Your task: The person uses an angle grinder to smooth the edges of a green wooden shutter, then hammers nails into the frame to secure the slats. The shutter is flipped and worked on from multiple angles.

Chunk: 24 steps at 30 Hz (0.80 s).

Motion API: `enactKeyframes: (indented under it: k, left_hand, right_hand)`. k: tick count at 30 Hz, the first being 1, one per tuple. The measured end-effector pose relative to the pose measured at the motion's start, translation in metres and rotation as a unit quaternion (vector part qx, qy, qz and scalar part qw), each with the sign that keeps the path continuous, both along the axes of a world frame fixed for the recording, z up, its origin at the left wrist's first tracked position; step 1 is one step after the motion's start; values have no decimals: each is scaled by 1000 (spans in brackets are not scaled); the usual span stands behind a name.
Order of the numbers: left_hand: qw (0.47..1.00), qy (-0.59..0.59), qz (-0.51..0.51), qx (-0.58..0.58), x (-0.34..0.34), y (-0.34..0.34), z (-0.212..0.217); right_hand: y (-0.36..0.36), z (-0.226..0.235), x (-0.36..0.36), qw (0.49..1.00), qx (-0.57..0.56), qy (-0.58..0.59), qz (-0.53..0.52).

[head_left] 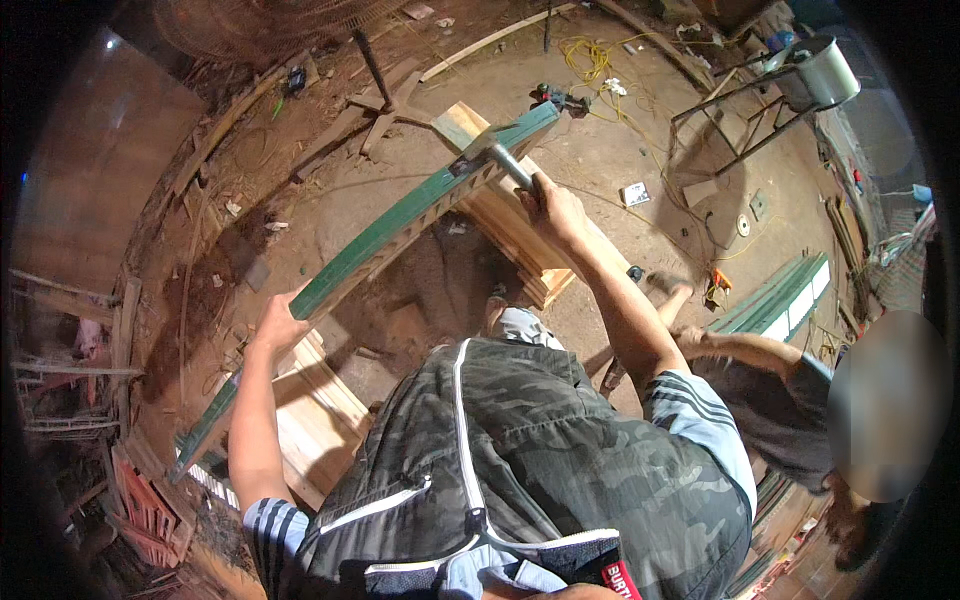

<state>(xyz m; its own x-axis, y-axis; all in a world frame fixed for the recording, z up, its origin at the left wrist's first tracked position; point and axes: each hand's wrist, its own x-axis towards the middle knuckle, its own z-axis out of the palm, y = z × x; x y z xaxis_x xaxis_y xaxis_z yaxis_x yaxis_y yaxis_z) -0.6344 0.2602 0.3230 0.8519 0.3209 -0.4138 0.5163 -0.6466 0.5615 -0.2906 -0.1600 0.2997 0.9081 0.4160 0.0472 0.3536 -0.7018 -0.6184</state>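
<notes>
A long board with a green face point(385, 225) runs from my lower left up to the far middle, bent by the lens. My left hand point(278, 322) is closed around its edge on the left side. In my right hand point(556, 212) is the handle of a hammer point(513, 167). The hammer's head is at the board's far part, looking as if it touches the green face. Beneath that far part lies a stack of bare wooden boards point(515, 240). More pale boards point(320, 410) lie under the near part, below my left forearm.
At right, a co-worker point(770, 400) reaches an arm toward me, beside stacked green boards point(775, 300). A metal drum on a frame point(825, 75) stands at the far right. Yellow cord point(590, 60) and a dark power tool point(560, 98) lie on the floor. Wooden scraps point(150, 500) fill the lower left.
</notes>
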Motion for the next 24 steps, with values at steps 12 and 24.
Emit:
enactKeyframes:
  k: [12, 24]
  left_hand:
    - [998, 30, -6, -52, 2, 13, 0]
    - [998, 44, -11, -43, 3, 27, -13]
  right_hand:
    - [6, 2, 14, 997, 1, 44, -66]
    - [14, 6, 12, 992, -68, 33, 106]
